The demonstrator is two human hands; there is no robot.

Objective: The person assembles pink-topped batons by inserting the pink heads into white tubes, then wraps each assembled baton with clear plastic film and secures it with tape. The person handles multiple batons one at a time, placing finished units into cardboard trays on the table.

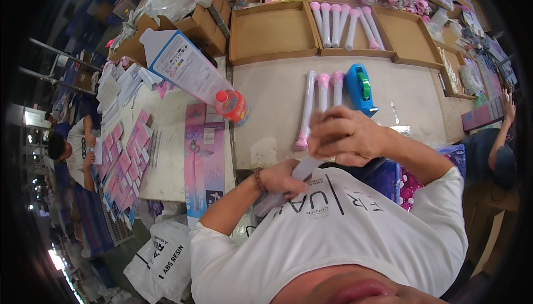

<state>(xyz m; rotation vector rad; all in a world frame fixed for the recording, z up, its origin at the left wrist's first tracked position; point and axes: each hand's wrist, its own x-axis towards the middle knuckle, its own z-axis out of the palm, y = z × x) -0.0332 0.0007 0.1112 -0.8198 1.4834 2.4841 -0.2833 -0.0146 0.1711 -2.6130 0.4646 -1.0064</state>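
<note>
Close to my chest, my left hand (282, 178) is wrapped round a whitish translucent tube (307, 167), which slants up to the right. My right hand (345, 136) is curled at the tube's upper end. Its fingertips are blurred, and whatever they pinch is hidden. Just beyond my hands, a white tube with a pink end (307, 104) lies on the table (266, 87). Beside it are two more tubes with their pink ends pointing away from me, partly covered by my right hand. A blue tape dispenser (360, 92) with a green core stands to their right.
Shallow cardboard trays (272, 33) line the back; one holds several pink-topped tubes (336, 23). To the left are a bottle with a red cap (231, 106), an opened carton (183, 65) and a flat pink box (204, 154). Co-workers sit at both sides.
</note>
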